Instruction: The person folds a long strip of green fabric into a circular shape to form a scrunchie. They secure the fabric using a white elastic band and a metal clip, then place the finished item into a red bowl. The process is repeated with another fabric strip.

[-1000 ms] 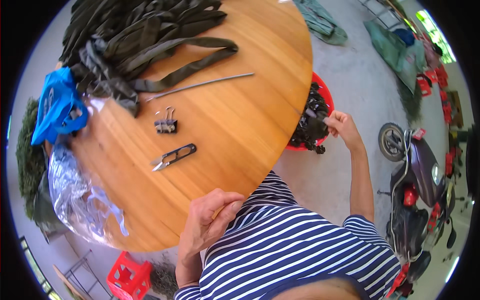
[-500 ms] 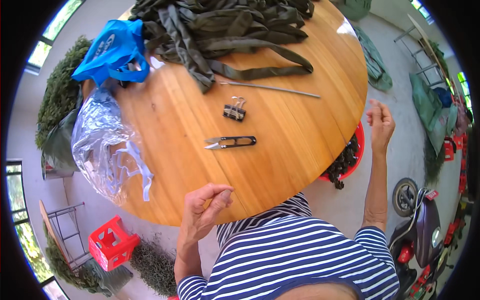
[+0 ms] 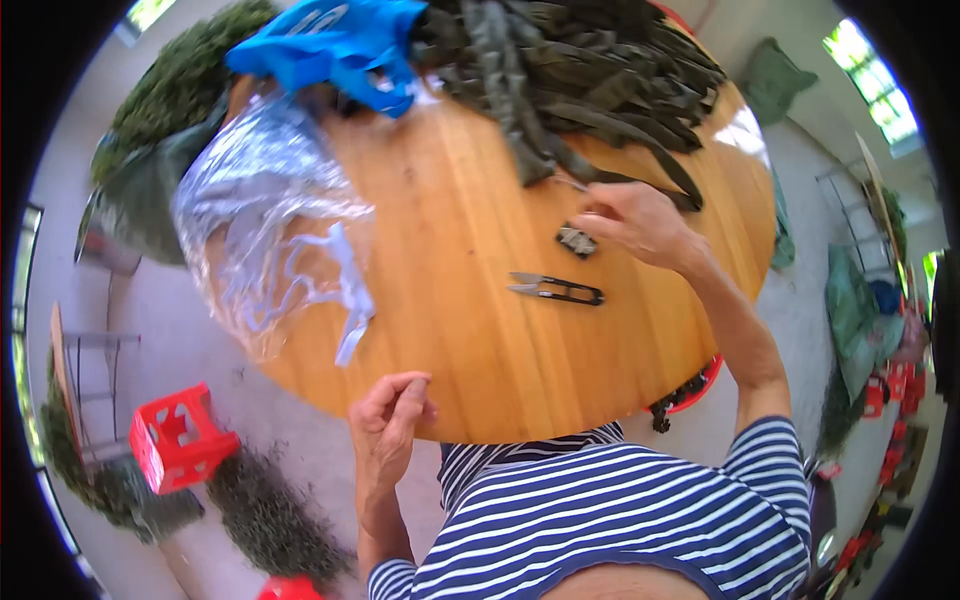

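My right hand (image 3: 640,222) reaches over the table, slightly blurred, its fingers curled together. Beneath or beside it are a black binder clip (image 3: 576,240) and a thin metal rod (image 3: 570,183), of which only one end shows. Whether the fingers grip either is hidden. Nearer me, black thread snips (image 3: 556,289) lie flat with their blades to the left. My left hand (image 3: 392,412) stays at the table's near edge, thumb pressed against the forefinger; anything pinched there is too small to make out. Dark green fabric straps (image 3: 600,90) lie heaped beyond my right hand.
On the round wooden table (image 3: 450,340), a blue bag (image 3: 330,50) and a clear plastic bag (image 3: 255,190) with pale lavender strips (image 3: 350,290) lie to the left. Red stools, including one (image 3: 180,435) at left, and bundled greenery (image 3: 275,510) stand on the floor. A red basin (image 3: 700,388) sits below the table's right edge.
My right hand has swung from beyond the table's right edge to over the clip and rod. My left hand keeps its pinch. The whole view has shifted, moving the tabletop things rightward.
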The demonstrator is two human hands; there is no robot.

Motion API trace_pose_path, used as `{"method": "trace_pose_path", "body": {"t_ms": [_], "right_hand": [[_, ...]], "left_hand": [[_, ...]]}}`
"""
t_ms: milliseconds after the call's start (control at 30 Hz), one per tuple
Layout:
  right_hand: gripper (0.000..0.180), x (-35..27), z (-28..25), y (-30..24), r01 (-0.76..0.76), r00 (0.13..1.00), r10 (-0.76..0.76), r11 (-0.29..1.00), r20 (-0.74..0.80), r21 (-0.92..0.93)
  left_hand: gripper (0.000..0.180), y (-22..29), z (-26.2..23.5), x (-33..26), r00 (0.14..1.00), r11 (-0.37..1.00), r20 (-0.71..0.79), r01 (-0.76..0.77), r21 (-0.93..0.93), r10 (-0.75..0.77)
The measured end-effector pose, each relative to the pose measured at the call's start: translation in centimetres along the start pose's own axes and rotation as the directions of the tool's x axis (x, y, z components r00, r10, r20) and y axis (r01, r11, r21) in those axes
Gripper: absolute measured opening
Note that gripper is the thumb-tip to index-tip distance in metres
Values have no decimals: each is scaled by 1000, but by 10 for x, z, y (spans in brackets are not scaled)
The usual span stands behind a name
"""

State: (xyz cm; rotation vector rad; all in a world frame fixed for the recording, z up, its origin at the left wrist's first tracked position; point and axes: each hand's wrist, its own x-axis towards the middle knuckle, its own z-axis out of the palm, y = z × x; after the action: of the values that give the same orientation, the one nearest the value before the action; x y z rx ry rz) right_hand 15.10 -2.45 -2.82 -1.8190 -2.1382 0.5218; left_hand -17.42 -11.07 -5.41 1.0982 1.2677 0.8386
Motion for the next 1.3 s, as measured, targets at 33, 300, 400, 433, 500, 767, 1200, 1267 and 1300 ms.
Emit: {"method": "trace_pose_path", "body": {"t_ms": [33, 300, 400, 433, 500, 767, 1200, 1267, 1300], "right_hand": [[26, -3, 0, -1, -34, 999, 32, 998, 40, 45], [22, -16, -12, -2, -160, 958, 91, 957, -270, -244], [21, -6, 1, -40, 3, 955, -35, 994, -295, -109], [20, -3, 11, -55, 85, 965, -104, 993, -242, -86], [21, 9, 33, -85, 210, 972, -210, 978, -106, -12], [30, 70, 110, -132, 120, 980, -139, 983, 142, 136], [16, 21, 1, 11, -128, 984, 69, 913, -162, -388], [15, 24, 14, 21, -135, 984, 73, 905, -166, -405], [12, 24, 15, 23, -138, 981, 69, 907, -183, -399]], "left_hand": [[13, 0, -4, 0, 997, 999, -69, -43, -5, 42], [20, 7, -30, 28, 834, 686, -317, -98, 721, 452], [22, -4, -34, 36, 874, 643, -234, -110, 758, 426], [21, -6, -35, 40, 897, 670, -211, -117, 733, 388], [16, -5, -30, 37, 912, 764, -204, -158, 625, 356], [14, -10, -9, 29, 916, 932, -274, -211, 296, 294], [27, 4, 6, 28, 995, 997, 69, -72, 14, 70], [30, 8, 12, 22, 994, 985, 93, -79, 156, 65], [30, 10, 16, 20, 992, 975, 80, -113, 194, 99]]}}
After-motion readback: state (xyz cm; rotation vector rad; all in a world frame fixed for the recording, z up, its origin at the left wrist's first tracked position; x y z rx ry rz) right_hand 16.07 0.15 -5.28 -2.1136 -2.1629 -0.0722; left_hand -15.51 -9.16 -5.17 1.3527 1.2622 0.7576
